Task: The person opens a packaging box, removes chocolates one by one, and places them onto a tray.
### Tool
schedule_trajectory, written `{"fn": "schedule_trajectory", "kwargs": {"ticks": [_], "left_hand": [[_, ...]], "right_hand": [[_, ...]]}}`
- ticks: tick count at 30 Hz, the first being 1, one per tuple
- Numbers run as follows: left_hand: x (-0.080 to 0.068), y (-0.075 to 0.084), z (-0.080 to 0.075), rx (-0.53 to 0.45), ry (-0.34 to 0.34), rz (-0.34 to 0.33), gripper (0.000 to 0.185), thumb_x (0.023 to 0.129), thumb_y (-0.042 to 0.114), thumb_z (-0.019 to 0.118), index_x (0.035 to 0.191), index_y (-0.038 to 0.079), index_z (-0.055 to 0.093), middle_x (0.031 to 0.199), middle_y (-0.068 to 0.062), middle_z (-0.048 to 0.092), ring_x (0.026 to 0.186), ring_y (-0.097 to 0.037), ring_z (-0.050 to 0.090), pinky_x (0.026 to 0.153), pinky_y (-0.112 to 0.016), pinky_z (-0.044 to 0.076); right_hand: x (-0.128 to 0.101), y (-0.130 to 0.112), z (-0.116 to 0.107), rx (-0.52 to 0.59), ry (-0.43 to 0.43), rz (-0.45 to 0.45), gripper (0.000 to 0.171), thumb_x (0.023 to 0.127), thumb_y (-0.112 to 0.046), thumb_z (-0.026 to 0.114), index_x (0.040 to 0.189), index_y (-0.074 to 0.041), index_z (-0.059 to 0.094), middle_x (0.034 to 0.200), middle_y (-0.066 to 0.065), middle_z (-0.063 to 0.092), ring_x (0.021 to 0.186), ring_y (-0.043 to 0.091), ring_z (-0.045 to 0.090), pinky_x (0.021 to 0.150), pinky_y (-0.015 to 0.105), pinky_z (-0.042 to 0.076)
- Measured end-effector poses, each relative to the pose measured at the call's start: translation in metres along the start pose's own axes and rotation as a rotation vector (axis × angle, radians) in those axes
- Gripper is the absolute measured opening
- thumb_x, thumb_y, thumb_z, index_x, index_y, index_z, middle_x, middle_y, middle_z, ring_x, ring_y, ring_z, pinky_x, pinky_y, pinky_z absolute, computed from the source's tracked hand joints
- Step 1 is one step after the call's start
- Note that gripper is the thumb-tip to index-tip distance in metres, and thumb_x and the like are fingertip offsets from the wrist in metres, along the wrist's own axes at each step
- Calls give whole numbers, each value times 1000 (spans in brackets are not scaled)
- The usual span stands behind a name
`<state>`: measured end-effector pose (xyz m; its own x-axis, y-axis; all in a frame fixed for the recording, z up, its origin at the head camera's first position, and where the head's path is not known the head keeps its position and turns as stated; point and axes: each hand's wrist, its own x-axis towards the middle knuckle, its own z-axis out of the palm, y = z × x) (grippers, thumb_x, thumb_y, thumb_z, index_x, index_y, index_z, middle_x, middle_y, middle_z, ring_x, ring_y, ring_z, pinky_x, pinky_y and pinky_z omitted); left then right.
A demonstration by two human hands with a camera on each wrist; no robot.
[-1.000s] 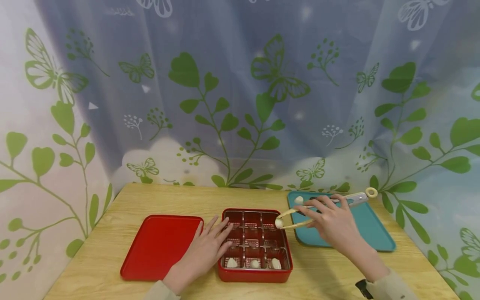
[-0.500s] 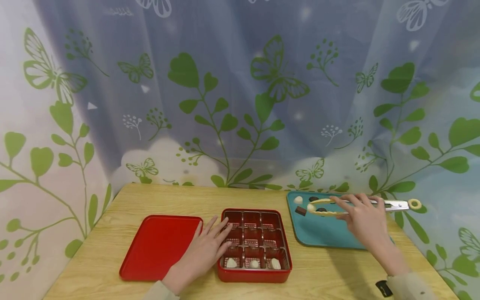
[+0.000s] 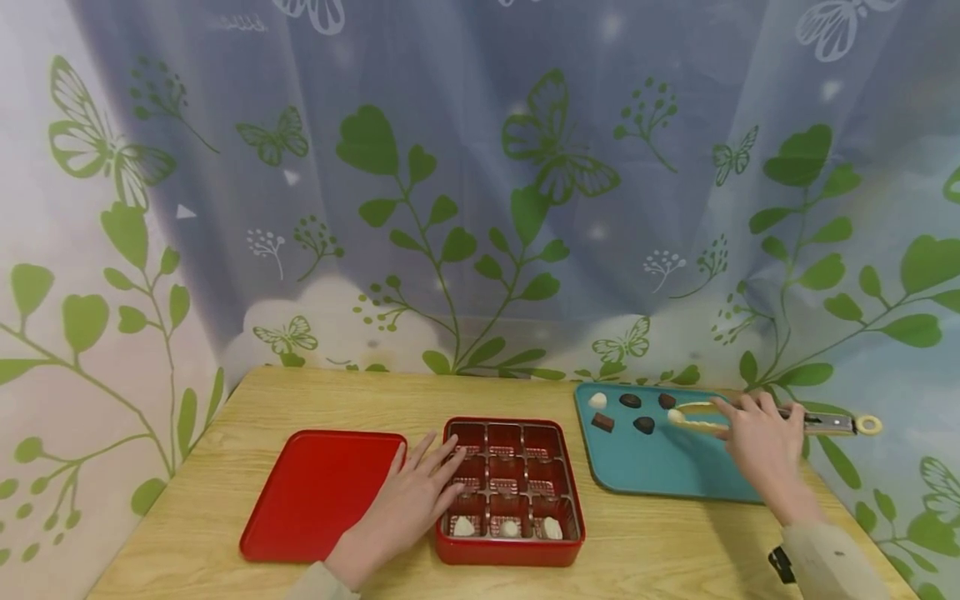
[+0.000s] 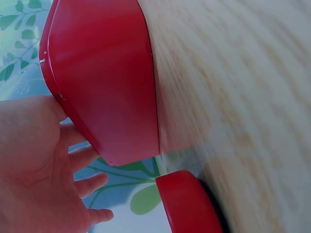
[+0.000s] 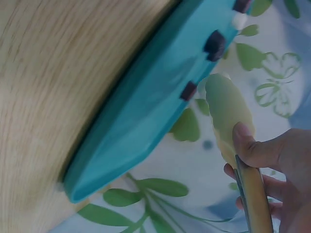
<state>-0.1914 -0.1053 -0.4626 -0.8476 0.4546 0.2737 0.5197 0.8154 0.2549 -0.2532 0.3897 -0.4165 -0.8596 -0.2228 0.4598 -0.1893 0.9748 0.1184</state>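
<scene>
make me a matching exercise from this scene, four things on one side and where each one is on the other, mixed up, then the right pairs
Things:
1. red lid
2. tongs
3. white chocolates
4. dark chocolates

Places:
A. on the teal tray
B. in the near row of the red box
C. flat on the table, left of the box
D. gripped by the right hand

Pairs: 1-C, 2-D, 3-B, 4-A

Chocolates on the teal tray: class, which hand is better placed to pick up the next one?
Right. The right hand holds the tongs over the teal tray, beside the chocolates; the left hand rests on the red box.
</scene>
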Motion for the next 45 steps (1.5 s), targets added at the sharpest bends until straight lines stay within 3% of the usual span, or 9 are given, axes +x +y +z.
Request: {"fn": "schedule_trajectory", "kwargs": {"ticks": [4,10,14,17,23,33,45], "left_hand": [[-1,2,0,-11,-6,-1,50,106,34,52,149,9,52,159,-11,42,150,-40,27,116,-69,22],[-1,2,2,-7,-6,2,50,106,35,52,149,10,52,159,-10,42,150,-40,27,116,-69,23],[0,2,3,1,-7,3,50,106,36,52,149,10,52,159,-10,42,150,-40,28,115,-69,23],[-1,2,2,-4,-10,0,51,106,36,52,150,10,52,159,-10,42,150,-40,27,116,-69,23],[-2,2,-1,-19,-8,-2,51,106,34,53,149,9,52,159,-11,42,150,-40,27,116,-69,22],[-1,-1,2,-7,-6,-7,50,106,35,52,149,10,52,159,-10,41,150,-39,27,116,-68,22],[0,-5,2,-14,-25,-1,54,106,41,49,151,11,50,161,-9,39,151,-39,26,116,-70,19]], "right_hand": [[2,3,6,-90,-93,126,44,85,-13,79,128,-7,70,108,20,65,109,43,50,92,70,28],[-1,7,15,-81,-117,150,49,81,-15,83,128,-9,70,101,18,65,101,40,49,85,66,29],[-2,6,12,-61,-135,178,53,83,-16,82,133,-8,66,107,21,64,106,44,47,88,70,27],[-1,2,7,-53,-94,183,57,83,-16,82,135,-7,63,111,24,62,109,46,46,87,71,27],[1,-14,-7,-75,46,114,60,78,-10,85,134,-10,63,111,22,64,105,44,49,78,63,30],[11,-66,-36,-45,217,-52,66,71,-15,90,133,-18,66,112,11,69,102,37,56,82,63,37],[19,-135,-56,42,304,-336,73,66,-19,94,134,-23,66,113,4,70,104,32,59,87,61,40]]}}
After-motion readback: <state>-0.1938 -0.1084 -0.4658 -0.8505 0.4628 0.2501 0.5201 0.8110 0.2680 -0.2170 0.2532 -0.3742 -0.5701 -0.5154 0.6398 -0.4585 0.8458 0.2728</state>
